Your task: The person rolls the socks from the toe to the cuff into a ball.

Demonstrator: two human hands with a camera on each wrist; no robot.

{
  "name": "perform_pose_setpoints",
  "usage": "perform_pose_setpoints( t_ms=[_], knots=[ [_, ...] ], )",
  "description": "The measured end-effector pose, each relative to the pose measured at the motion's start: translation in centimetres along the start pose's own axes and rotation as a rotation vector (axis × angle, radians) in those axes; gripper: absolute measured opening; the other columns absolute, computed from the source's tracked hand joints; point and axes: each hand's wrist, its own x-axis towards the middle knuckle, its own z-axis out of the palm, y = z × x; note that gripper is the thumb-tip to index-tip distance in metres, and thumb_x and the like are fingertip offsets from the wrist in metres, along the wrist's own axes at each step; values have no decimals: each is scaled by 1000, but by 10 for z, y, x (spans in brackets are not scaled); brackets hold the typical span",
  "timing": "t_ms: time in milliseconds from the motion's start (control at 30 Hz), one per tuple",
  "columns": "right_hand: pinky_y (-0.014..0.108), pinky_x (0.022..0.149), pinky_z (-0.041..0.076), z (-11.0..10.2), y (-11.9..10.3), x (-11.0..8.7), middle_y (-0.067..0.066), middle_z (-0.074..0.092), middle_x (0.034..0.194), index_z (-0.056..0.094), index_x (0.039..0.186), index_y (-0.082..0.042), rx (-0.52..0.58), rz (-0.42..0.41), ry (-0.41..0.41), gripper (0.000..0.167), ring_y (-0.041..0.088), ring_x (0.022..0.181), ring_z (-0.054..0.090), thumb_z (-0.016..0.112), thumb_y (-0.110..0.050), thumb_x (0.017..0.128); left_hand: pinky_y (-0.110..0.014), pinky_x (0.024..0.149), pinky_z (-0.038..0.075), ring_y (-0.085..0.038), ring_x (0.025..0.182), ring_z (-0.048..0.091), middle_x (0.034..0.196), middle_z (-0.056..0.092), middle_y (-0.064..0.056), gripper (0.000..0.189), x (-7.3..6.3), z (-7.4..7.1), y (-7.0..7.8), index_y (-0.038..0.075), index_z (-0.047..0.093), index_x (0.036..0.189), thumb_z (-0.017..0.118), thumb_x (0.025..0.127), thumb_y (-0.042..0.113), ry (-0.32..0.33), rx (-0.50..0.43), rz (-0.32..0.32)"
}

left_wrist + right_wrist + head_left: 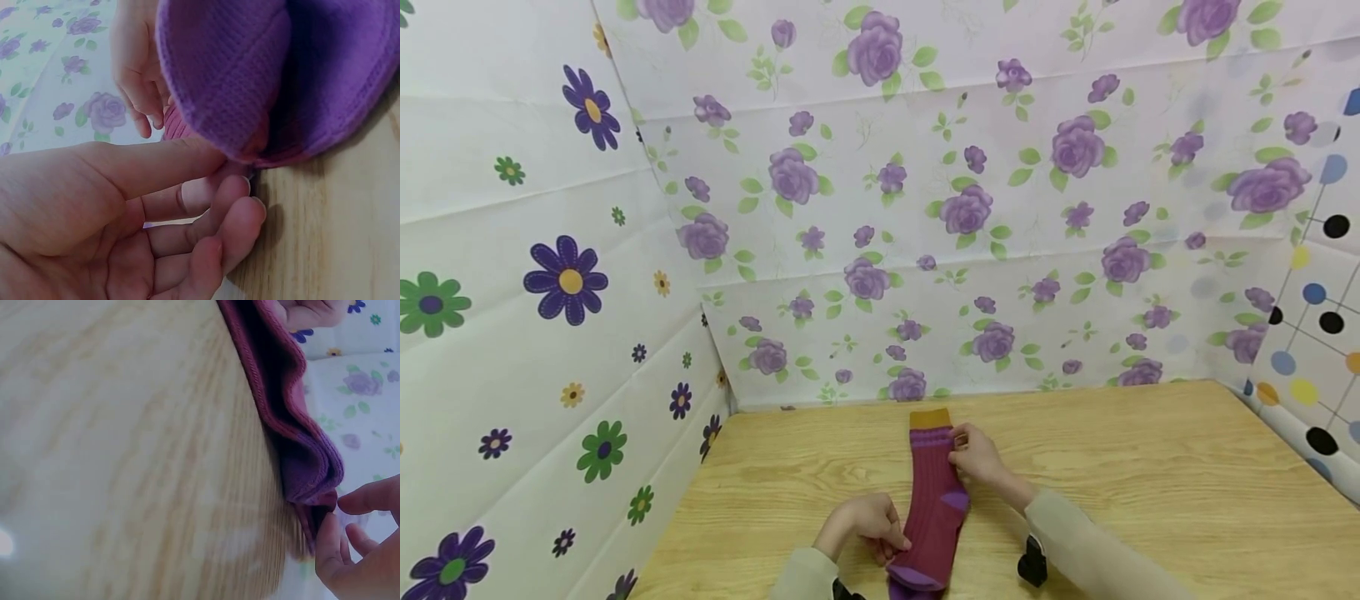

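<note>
A maroon ribbed sock (934, 483) lies lengthwise on the wooden table, its orange cuff toward the back wall. Its heel and toe are purple, and a second purple toe (913, 592) shows beneath it, so two socks appear stacked. At the toe end, my left hand (874, 523) pinches the left edge; in the left wrist view the thumb (169, 164) goes behind the raised purple toe (225, 69). My right hand (981, 457) holds the right edge just below the cuff. In the right wrist view, its thumb and finger meet at the edge, past the purple heel (312, 465).
The wooden table (1150, 467) runs back to a wall sheet with purple roses (966, 208). A sheet with daisies (571, 282) hangs on the left, and a dotted sheet (1315, 333) on the right. A black wrist device (1032, 562) is on my right sleeve.
</note>
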Motion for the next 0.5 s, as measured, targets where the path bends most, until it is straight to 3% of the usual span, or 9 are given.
perform_pose_setpoints(
  t_ms=[200,367,500],
  knots=[
    [27,65,49,0,2,-8,14,63,91,62,98,3,-101,-154,-60,24,18,80,59,63,10,76,-34,55,57,-12,48,56,67,68,-23,22,-1,1,2,-9,68,70,72,85,7,18,27,17],
    [24,62,46,-2,4,-13,10,65,86,65,90,-1,-256,-306,-155,15,14,75,55,64,7,78,-39,56,57,-35,59,68,68,69,-25,24,-4,1,3,-8,65,70,68,88,8,48,90,59],
    [24,62,44,-2,3,-16,8,64,84,66,88,-1,-362,-385,-189,11,13,74,53,64,6,79,-39,54,55,-38,62,68,66,69,-22,22,-4,0,3,-4,65,71,69,87,10,93,141,104]
  ],
)
